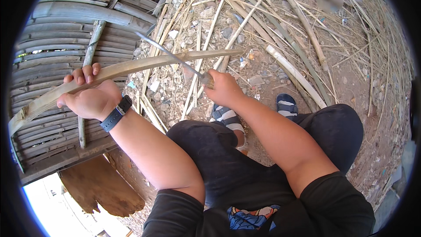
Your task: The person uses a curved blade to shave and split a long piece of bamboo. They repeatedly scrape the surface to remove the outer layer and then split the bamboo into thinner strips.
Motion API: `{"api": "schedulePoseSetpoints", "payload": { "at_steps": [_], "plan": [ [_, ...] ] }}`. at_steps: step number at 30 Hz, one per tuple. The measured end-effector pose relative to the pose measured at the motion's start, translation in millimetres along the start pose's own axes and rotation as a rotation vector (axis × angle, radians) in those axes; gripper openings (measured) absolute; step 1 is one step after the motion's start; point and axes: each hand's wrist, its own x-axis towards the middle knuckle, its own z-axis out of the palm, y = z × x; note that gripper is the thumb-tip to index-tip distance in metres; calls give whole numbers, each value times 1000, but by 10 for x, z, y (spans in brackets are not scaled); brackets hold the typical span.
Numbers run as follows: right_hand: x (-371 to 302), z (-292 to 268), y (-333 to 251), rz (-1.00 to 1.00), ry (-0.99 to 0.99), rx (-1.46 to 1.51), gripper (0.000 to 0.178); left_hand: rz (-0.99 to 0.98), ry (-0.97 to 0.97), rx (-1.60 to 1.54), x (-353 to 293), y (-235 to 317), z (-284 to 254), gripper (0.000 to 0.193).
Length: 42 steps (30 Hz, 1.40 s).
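A long split bamboo strip [149,62] stretches from the far left to the middle, bowed along its length in this wide picture. My left hand [94,94] is closed round it, palm turned up, with fingertips showing over its far edge. In my right hand [222,87] is the handle of a knife [202,78], fingers wrapped round it. Its narrow grey blade [164,50] points up and left, crossing the bamboo strip. Whether the edge bites into the bamboo or only rests against it I cannot tell.
A slatted bamboo wall [57,39] with a round crossing pole [93,46] stands close on the left. Cut bamboo strips [294,68] and thin slivers lie scattered over stony dirt ahead. My sandalled feet [226,115] are just below my right hand. A torn brown sheet [98,184] is at lower left.
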Motion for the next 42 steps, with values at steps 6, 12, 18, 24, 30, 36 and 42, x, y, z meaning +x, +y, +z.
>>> {"api": "schedulePoseSetpoints", "payload": {
  "at_steps": [6,12,18,24,30,36,42],
  "plan": [
    [113,33,363,177,62,39,43,-39,-156,-110,51,12,-30,56],
    [68,-82,-99,-28,-11,160,44,-183,-510,-323,9,74,-16,49],
    [50,126,601,128,179,184,44,-211,-594,-364,42,80,-37,44],
    [39,15,150,-51,42,153,43,-235,-667,-391,3,103,7,42],
    [14,195,654,58,222,232,40,-214,-630,-369,34,94,-28,41],
    [-12,22,41,-85,36,190,41,-236,-675,-396,-10,103,16,41],
    [54,149,597,202,268,29,49,-213,-606,-366,28,84,29,40]
  ]
}}
